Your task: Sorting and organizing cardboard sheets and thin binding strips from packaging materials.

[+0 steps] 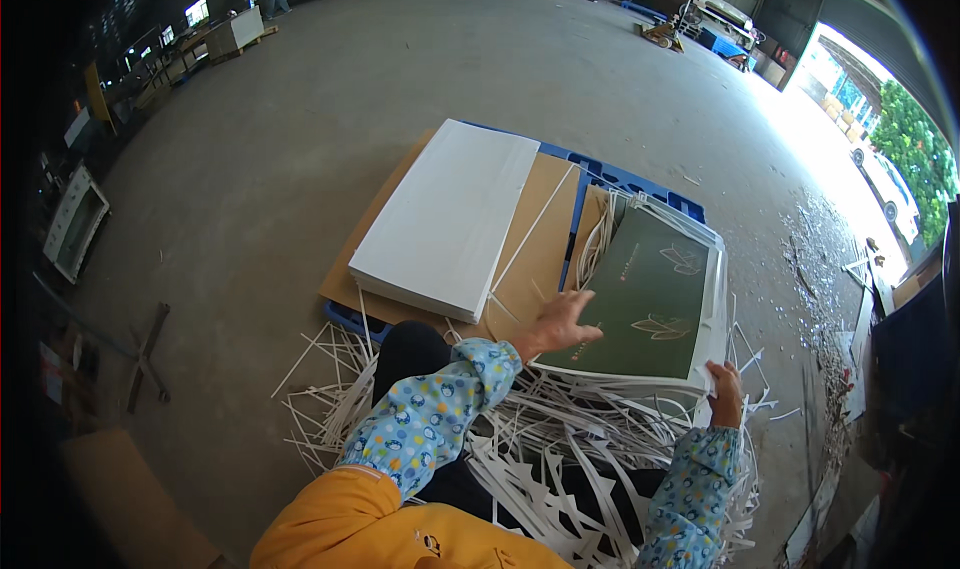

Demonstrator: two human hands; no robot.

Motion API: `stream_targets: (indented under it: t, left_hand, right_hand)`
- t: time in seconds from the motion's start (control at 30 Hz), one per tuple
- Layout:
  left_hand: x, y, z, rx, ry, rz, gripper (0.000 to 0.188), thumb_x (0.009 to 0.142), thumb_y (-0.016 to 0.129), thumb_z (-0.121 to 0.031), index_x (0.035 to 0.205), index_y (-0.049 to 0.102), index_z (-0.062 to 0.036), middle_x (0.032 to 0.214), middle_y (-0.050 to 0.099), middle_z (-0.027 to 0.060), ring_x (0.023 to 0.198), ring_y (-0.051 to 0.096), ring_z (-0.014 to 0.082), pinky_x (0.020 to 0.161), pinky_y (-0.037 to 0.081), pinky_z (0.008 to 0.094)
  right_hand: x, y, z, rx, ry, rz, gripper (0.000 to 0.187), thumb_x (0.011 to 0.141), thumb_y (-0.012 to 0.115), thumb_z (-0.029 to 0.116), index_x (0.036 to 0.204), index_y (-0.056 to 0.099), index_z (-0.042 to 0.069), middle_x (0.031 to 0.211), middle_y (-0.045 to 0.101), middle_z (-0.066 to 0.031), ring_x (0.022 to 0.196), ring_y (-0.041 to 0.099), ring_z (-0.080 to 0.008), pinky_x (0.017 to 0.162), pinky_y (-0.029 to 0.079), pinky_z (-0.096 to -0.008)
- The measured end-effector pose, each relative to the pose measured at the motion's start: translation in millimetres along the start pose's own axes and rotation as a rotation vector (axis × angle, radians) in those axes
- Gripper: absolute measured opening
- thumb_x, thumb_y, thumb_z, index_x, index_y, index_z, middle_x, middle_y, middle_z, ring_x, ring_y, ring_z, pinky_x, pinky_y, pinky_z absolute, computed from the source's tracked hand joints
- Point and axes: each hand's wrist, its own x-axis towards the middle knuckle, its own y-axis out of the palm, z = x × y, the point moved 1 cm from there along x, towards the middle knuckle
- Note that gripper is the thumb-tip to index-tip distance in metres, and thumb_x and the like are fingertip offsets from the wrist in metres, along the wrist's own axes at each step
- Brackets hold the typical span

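A stack of dark green printed sheets [640, 294] with pale leaf outlines lies at the right of the pallet. White paper edging [713, 314] runs along its right and near sides. My left hand [560, 326] is open, fingers spread, over the stack's near left part; whether it touches the sheet I cannot tell. At the near right corner my right hand [727, 394] has its fingers closed round the white paper edging. Left of the green stack, a thick stack of blank white sheets [450, 214] rests on brown cardboard [540, 224].
A blue pallet [640, 184] lies under the stacks. Heaps of white paper strips [580, 449] cover the floor around my legs, and more strips [598, 234] lie between the stacks. Paper scraps [820, 259] litter the floor at right. A pallet jack [668, 31] stands far off.
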Motion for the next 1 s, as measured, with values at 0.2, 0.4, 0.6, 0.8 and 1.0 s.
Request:
stream_targets:
  t: [0.2, 0.4, 0.6, 0.8, 1.0]
  left_hand:
    - [-40, 26, -66, 0.318, 0.51, -0.066, 0.06, 0.067, 0.066, -0.03, 0.119, 0.046, -0.0062, 0.117, 0.049, 0.0125, 0.111, 0.044, 0.0264, 0.095, 0.032, 0.0398]
    - [-66, 65, -31, 0.28, 0.585, -0.322, 0.028, 0.065, 0.058, -0.016, 0.09, 0.057, -0.005, 0.085, 0.058, 0.007, 0.081, 0.057, 0.0231, 0.072, 0.045, 0.034]
    - [-71, 70, -23, 0.315, 0.481, -0.319, 0.003, 0.068, 0.052, -0.009, 0.07, 0.05, -0.0093, 0.067, 0.051, 0.0054, 0.068, 0.055, 0.0209, 0.057, 0.044, 0.0306]
    - [-48, 63, -12, 0.313, 0.422, -0.285, 0.002, 0.069, 0.05, -0.009, 0.071, 0.049, -0.0101, 0.065, 0.051, 0.0071, 0.063, 0.055, 0.0236, 0.054, 0.044, 0.0336]
    - [19, -14, -60, 0.271, 0.413, -0.406, 0.025, 0.078, 0.055, -0.032, 0.07, 0.05, -0.009, 0.068, 0.053, 0.0114, 0.062, 0.055, 0.0318, 0.049, 0.042, 0.0402]
  right_hand:
    - [-41, 44, -6, 0.284, -0.092, -0.093, 0.038, 0.075, 0.058, 0.011, 0.107, 0.047, -0.008, 0.092, 0.058, -0.0143, 0.077, 0.06, -0.0211, 0.066, 0.049, -0.0291]
    - [-48, 52, -71, 0.476, -0.036, -0.011, 0.032, 0.074, 0.06, 0.003, 0.104, 0.05, -0.004, 0.087, 0.057, -0.0103, 0.078, 0.058, -0.0218, 0.068, 0.048, -0.0296]
    - [-55, 63, -103, -0.141, -0.497, -0.015, 0.054, 0.058, 0.068, -0.011, 0.107, 0.051, 0.003, 0.102, 0.051, -0.0144, 0.099, 0.048, -0.0305, 0.085, 0.04, -0.0345]
    - [-58, 86, -67, 0.526, -0.181, 0.177, 0.031, 0.084, 0.056, 0.028, 0.102, 0.052, 0.003, 0.098, 0.056, -0.0127, 0.088, 0.056, -0.0246, 0.078, 0.047, -0.0341]
    - [1, 70, -102, -0.105, -0.372, -0.106, 0.043, 0.088, 0.047, 0.036, 0.116, 0.047, 0.004, 0.108, 0.055, -0.0122, 0.103, 0.05, -0.0232, 0.088, 0.038, -0.0369]
